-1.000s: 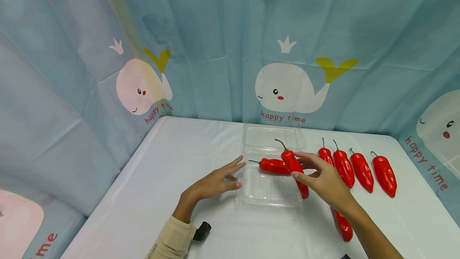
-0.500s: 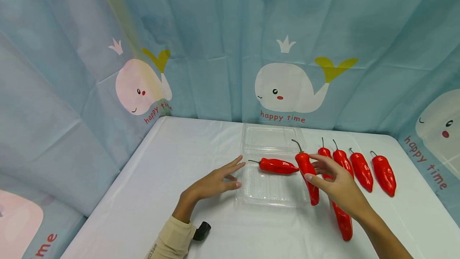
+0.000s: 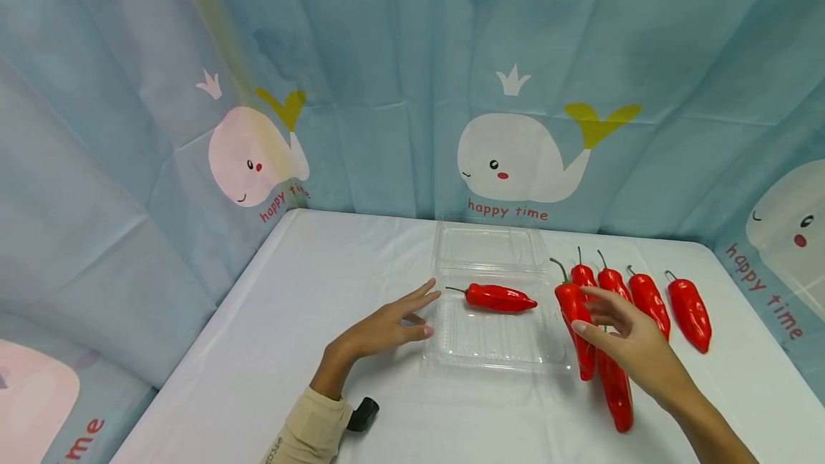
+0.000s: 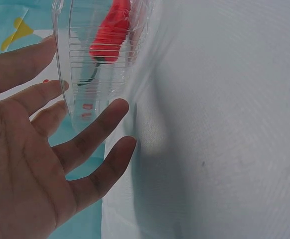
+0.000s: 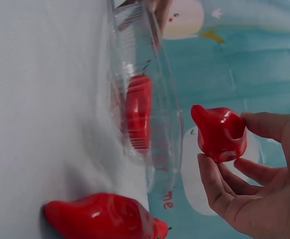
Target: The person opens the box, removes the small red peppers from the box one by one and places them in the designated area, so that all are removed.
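Note:
A clear plastic clamshell box (image 3: pixel 480 342) lies on the table, its lid (image 3: pixel 486 245) folded back behind it. One red pepper (image 3: pixel 499 298) lies crosswise in the base, stem to the left. My left hand (image 3: pixel 387 324), fingers spread, is at the box's left side; in the left wrist view some fingertips meet the wall (image 4: pixel 64 55). My right hand (image 3: pixel 634 349) pinches another red pepper (image 3: pixel 572 317) between thumb and fingers, stem pointing up and away. It is raised just right of the box; the right wrist view shows it (image 5: pixel 219 134) end-on.
Several more red peppers lie right of the box, among them a pepper (image 3: pixel 690 313) at the far right and a nearer pepper (image 3: pixel 617 396) partly under my right hand. A whale-print curtain (image 3: pixel 361 77) stands behind the white table (image 3: pixel 348 256).
My right hand has carried its pepper rightward, from above the box's right part to just beyond its right edge. The left hand and the pepper in the box have stayed put.

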The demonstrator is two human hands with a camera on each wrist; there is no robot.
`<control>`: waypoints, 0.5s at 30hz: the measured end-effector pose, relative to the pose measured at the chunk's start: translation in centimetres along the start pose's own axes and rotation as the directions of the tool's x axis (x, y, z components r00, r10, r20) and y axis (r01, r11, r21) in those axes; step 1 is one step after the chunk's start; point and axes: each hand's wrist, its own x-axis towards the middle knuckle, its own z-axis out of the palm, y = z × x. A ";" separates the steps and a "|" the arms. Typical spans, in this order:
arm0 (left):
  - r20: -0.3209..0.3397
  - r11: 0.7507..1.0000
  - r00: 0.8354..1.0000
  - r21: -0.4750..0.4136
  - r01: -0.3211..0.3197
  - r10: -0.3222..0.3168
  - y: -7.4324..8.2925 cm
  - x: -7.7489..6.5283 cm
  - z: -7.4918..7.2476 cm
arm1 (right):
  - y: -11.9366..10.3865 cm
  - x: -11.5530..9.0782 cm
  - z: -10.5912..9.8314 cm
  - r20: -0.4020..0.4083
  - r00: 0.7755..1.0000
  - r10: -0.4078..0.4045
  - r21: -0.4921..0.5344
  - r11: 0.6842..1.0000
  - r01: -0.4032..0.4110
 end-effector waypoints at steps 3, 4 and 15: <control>0.001 1.000 1.000 0.004 -0.003 0.003 0.0 0.0 0.0 | 0.8 -0.1 -0.3 -0.002 1.000 0.019 -0.006 1.000 -0.019; 0.001 1.000 1.000 0.005 -0.004 0.004 0.0 0.0 0.0 | 1.0 -0.2 -0.4 -0.006 1.000 0.024 -0.010 1.000 -0.024; 0.000 1.000 1.000 0.005 -0.001 0.001 0.0 -0.1 0.0 | 3.0 -0.9 -1.7 -0.010 0.992 0.128 -0.033 0.991 -0.129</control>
